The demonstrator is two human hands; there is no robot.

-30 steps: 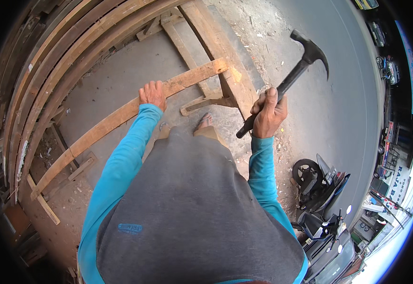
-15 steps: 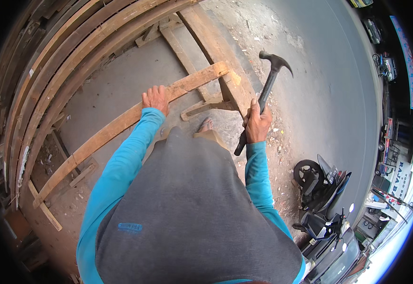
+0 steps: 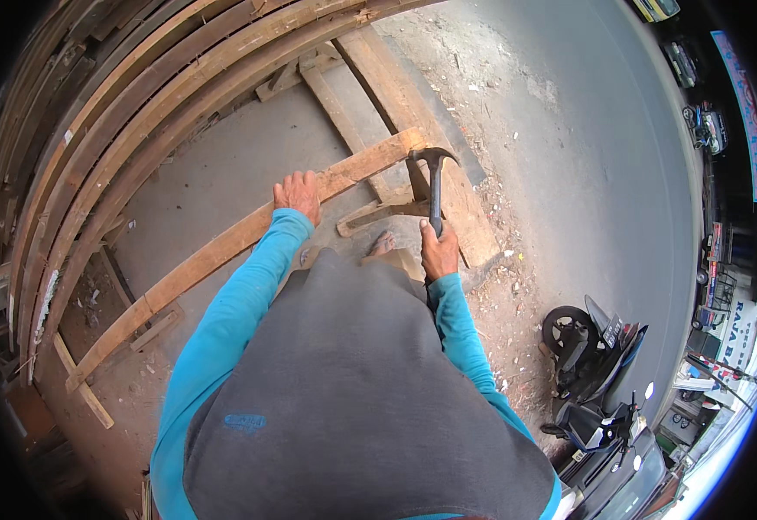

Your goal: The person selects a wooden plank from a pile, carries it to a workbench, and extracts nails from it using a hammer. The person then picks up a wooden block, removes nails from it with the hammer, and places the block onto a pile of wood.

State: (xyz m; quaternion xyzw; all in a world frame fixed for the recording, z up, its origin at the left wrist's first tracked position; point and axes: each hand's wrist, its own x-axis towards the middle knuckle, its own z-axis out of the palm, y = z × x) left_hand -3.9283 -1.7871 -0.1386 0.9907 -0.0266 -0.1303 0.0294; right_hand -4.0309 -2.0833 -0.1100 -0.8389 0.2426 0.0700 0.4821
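Person in a grey top with blue sleeves, seen from above, bent over timber on a concrete floor. A bare foot [image 3: 383, 243] shows just beyond the hem, near a short wooden offcut [image 3: 376, 213].

Right hand [image 3: 439, 253] is wrapped in a full fist round the lower handle of a claw hammer [image 3: 435, 180]; the shaft points away from the body and the head sits at, or just above, the far end of a long wooden plank [image 3: 248, 232]. Contact can't be judged from this angle.

Left hand [image 3: 298, 194] lies on the plank's upper face around mid-length, fingers curled over the far edge, pressing it down. The plank runs diagonally, its low end at the person's left and its far end resting across heavier timbers [image 3: 413, 113] on the ground.

Beyond: stacked boards [image 3: 136, 104] along the left, a debris-strewn roadway, parked motorbikes [image 3: 595, 364] to the right.

Risks, as I judge them: one hand alone steadies the plank, so a blow at the end could make it jump or twist. A glancing strike could swing the hammer toward the unprotected foot. Rough wood invites splinters in the left hand.
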